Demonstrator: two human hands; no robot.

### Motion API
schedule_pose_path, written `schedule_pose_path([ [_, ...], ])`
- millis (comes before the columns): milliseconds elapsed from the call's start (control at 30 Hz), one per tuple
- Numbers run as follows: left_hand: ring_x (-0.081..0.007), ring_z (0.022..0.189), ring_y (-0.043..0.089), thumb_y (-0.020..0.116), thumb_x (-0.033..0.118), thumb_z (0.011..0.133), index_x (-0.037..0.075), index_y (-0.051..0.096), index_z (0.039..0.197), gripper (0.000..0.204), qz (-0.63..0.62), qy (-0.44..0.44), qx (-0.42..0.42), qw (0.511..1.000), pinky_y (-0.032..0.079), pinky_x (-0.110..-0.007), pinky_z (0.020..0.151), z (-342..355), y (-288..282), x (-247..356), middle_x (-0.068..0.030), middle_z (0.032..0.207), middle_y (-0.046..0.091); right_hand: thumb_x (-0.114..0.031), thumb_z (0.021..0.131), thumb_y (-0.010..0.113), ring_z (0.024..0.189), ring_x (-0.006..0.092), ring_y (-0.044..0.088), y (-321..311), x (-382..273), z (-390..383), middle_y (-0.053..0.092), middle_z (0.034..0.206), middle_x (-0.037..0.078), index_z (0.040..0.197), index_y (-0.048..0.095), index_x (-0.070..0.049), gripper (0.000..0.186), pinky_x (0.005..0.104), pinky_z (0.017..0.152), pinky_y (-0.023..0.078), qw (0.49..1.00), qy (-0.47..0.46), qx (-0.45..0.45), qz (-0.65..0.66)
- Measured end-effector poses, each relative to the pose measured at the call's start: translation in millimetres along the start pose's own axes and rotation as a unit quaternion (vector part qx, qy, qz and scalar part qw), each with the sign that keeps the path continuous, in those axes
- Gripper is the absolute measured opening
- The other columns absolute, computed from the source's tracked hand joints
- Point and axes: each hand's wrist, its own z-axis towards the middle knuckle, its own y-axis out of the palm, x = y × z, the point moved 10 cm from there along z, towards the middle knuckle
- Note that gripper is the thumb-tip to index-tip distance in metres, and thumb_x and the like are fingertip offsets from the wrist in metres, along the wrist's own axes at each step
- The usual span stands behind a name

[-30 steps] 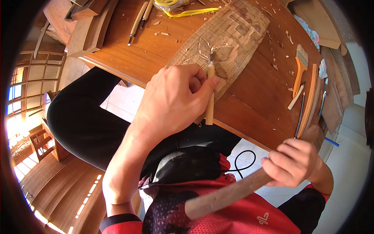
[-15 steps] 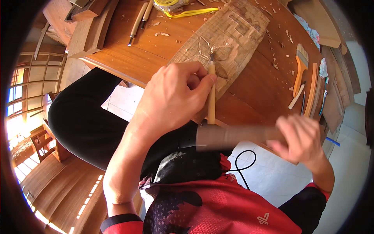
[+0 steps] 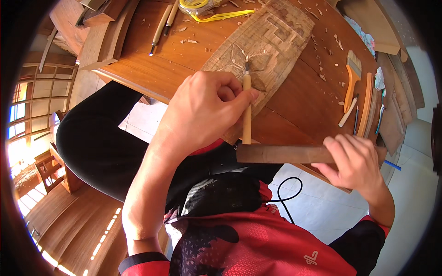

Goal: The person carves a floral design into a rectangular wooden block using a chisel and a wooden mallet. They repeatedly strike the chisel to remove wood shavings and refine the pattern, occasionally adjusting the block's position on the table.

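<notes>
My left hand [image 3: 202,110] pinches a wood-handled carving chisel [image 3: 247,110] between thumb and fingers. The chisel's metal tip rests on a carved wooden board [image 3: 281,50], among cut leaf-like and angular lines and small shavings. On the right, my right hand [image 3: 352,161] is closed around a flat bar of brown wood [image 3: 281,154]. The bar lies level, its left end right beside the butt of the chisel handle; whether they touch I cannot tell.
More chisels [image 3: 160,30] and a yellow tape measure [image 3: 195,5] lie at the far left of the table [image 3: 299,117]. Stacked timber [image 3: 108,39] stands at its left edge. To the right are an orange-handled brush [image 3: 353,76], a pencil [image 3: 356,119], wood strips [image 3: 367,103] and scattered shavings.
The wooden bar, blurred before, has risen slightly, bringing its left end up to the chisel's butt. My left hand and the chisel have shifted slightly to the left.
</notes>
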Motion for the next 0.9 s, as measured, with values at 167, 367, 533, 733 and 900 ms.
schedule_pose_path([
  [167, -0.0075, 0.063, 0.065, 0.072, 0.031, 0.098, -0.005, 0.071, 0.088, 0.037, -0.006, 0.001, -0.006, 1.000, 0.049, -0.028, 0.061, -1, 3, -3, -0.0081, 0.067, 0.073, -0.045, 0.106, 0.052, 0.055, 0.0171, 0.053, -8, -49, -12, 0.050, 0.069, 0.004, 0.092, 0.063, -0.002, 0.046, 0.0329, 0.050, 0.044, 0.981, -0.178, -0.015, 0.080],
  [367, -0.0083, 0.063, 0.065, 0.071, 0.031, 0.098, -0.004, 0.071, 0.089, 0.036, -0.008, -0.002, -0.025, 1.000, 0.050, -0.029, 0.062, 1, 4, -1, -0.0080, 0.068, 0.073, -0.049, 0.100, 0.062, 0.054, 0.0202, 0.054, -10, -17, -7, 0.050, 0.069, 0.005, 0.093, 0.062, 0.000, 0.049, 0.0346, 0.048, 0.044, 0.997, -0.046, 0.032, 0.043],
  [533, -0.0082, 0.063, 0.065, 0.071, 0.032, 0.098, -0.004, 0.071, 0.090, 0.036, 0.004, 0.010, -0.012, 1.000, 0.050, -0.029, 0.062, 3, 2, -3, -0.0084, 0.068, 0.073, -0.052, 0.100, 0.060, 0.053, 0.0198, 0.053, -7, -34, -8, 0.051, 0.069, 0.005, 0.093, 0.063, -0.001, 0.051, 0.0338, 0.047, 0.042, 0.987, -0.147, -0.006, 0.071],
  [733, -0.0078, 0.064, 0.065, 0.070, 0.031, 0.099, -0.004, 0.071, 0.091, 0.036, 0.007, -0.007, -0.017, 1.000, 0.049, -0.029, 0.062, 2, 2, -2, -0.0084, 0.069, 0.073, -0.045, 0.090, 0.076, 0.058, 0.0241, 0.061, -7, -31, -6, 0.058, 0.073, 0.008, 0.093, 0.063, -0.001, 0.046, 0.0357, 0.050, 0.047, 0.988, -0.097, -0.038, 0.110],
  [900, -0.0079, 0.065, 0.065, 0.070, 0.032, 0.099, -0.004, 0.072, 0.091, 0.037, -0.008, -0.008, -0.012, 1.000, 0.049, -0.029, 0.063, 2, 0, 1, -0.0088, 0.069, 0.074, -0.047, 0.091, 0.075, 0.056, 0.0233, 0.062, 2, 1, -1, 0.058, 0.072, 0.006, 0.092, 0.062, -0.002, 0.047, 0.0361, 0.050, 0.049, 0.997, 0.009, -0.005, 0.082],
])
